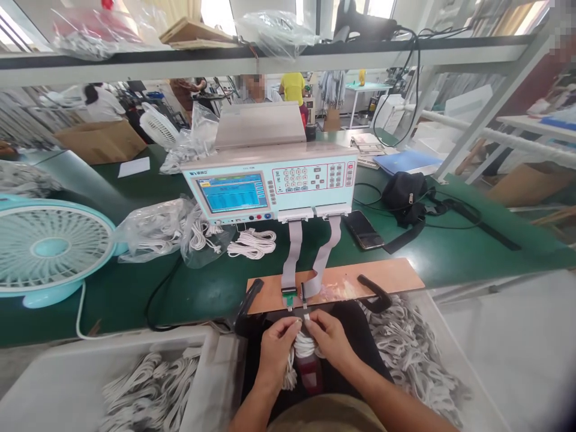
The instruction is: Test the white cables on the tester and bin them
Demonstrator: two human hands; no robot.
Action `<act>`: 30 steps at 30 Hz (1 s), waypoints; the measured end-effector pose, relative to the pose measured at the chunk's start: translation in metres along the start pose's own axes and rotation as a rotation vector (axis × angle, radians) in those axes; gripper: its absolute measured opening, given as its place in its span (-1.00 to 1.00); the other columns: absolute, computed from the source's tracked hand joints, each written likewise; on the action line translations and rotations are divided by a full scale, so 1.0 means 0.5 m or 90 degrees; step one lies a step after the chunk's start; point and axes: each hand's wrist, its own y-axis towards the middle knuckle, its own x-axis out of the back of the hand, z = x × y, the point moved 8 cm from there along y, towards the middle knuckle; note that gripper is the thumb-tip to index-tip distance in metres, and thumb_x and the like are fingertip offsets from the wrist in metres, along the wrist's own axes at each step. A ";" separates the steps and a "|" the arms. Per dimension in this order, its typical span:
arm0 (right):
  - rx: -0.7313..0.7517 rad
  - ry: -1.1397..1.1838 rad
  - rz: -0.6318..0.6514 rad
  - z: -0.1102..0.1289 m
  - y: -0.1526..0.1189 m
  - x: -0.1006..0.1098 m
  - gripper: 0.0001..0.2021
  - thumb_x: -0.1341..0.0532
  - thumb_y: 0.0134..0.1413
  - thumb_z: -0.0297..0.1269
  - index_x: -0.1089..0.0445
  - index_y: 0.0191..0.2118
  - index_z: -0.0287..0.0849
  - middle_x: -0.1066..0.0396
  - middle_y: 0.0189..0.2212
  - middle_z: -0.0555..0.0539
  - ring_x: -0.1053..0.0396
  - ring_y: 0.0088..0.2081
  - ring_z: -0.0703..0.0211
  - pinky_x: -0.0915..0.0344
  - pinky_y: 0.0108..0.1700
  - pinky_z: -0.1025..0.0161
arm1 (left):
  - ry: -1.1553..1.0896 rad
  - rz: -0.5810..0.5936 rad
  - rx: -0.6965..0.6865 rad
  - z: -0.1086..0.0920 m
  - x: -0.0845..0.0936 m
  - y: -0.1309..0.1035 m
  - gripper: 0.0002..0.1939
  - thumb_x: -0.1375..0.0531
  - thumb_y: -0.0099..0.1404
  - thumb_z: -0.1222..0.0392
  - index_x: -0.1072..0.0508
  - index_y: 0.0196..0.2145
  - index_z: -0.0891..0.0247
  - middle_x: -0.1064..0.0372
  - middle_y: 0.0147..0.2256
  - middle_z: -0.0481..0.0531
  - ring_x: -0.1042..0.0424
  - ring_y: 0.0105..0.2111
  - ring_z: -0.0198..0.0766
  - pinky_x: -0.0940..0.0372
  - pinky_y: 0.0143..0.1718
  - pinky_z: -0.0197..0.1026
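Observation:
A coiled white cable (305, 345) hangs between my two hands, just off the near edge of a wooden board (333, 282). My left hand (278, 345) pinches one end of it, close to a small green circuit board (289, 298) with a metal connector. In my right hand (330, 339), thumb and finger grip the other white plug (306, 318), right by a second metal connector (305, 305). Whether either plug touches its connector I cannot tell. Two grey ribbon cables (292, 252) run from these connectors up to a cable tester (270, 180) with a lit blue screen.
Bins of white cables stand at left (153, 384) and right (405, 342). On the green table (121, 300) are a blue fan (49, 246), bagged cables (157, 231), a loose cable coil (252, 243), a phone (363, 230) and a black bag (405, 198). People are beyond.

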 end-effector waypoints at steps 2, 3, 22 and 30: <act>-0.022 0.031 -0.012 -0.010 0.009 -0.004 -0.74 -0.15 0.04 -0.12 -0.31 -0.48 -0.22 -0.22 -0.57 0.03 -0.14 -0.50 0.25 -0.10 -0.43 0.33 | -0.037 -0.004 0.022 0.002 0.002 0.004 -0.74 -0.36 -0.06 0.09 -0.55 -0.44 0.32 -0.47 -0.50 0.00 -0.37 -0.51 -0.33 -0.28 -0.43 -0.33; -0.030 0.043 -0.019 -0.014 0.011 -0.004 -0.74 -0.16 0.03 -0.11 -0.33 -0.48 -0.22 -0.23 -0.56 0.03 -0.15 -0.50 0.25 -0.11 -0.43 0.32 | -0.056 -0.004 0.037 0.005 0.002 0.004 -0.73 -0.36 -0.07 0.09 -0.55 -0.43 0.33 -0.46 -0.51 0.01 -0.37 -0.53 -0.34 -0.28 -0.45 -0.33; -0.214 0.305 -0.037 -0.026 0.012 -0.031 -0.66 -0.36 -0.24 -0.05 -0.33 -0.53 -0.24 -0.32 -0.62 0.03 -0.17 -0.59 0.32 -0.09 -0.50 0.36 | 0.119 0.133 -0.064 -0.046 0.005 0.031 -0.67 -0.18 0.12 0.04 -0.34 -0.67 0.29 -0.19 -0.67 -0.08 -0.12 -0.65 -0.40 -0.02 -0.60 -0.35; -0.187 0.298 -0.021 -0.032 0.015 -0.028 -0.68 -0.36 -0.20 -0.06 -0.40 -0.47 -0.26 -0.33 -0.60 0.04 -0.17 -0.56 0.30 -0.10 -0.46 0.35 | 0.004 0.018 -0.097 -0.012 0.006 0.019 -0.69 -0.21 0.11 0.02 -0.38 -0.59 0.31 -0.18 -0.62 -0.12 -0.14 -0.57 -0.39 -0.09 -0.51 -0.36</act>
